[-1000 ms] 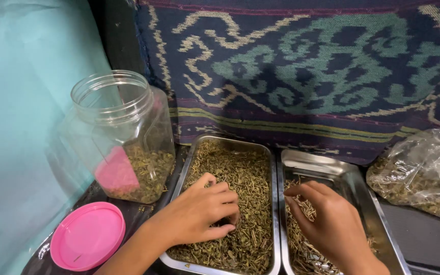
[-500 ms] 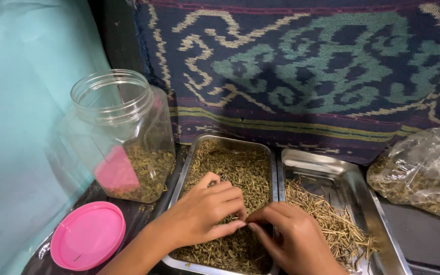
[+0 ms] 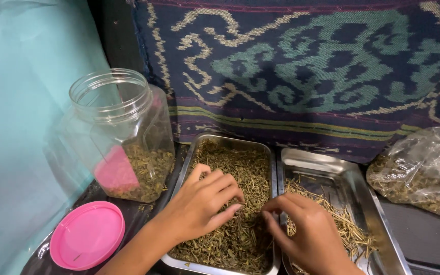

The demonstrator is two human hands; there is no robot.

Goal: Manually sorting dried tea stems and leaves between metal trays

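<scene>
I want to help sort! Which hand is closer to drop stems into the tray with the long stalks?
Probably the right hand: it lies across the edge between the two trays, partly over the stalk tray. The left hand rests on the herbs in the left tray, farther off.

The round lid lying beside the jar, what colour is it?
Pink, seen clearly in the head view: the lid lies flat by the clear jar.
</scene>
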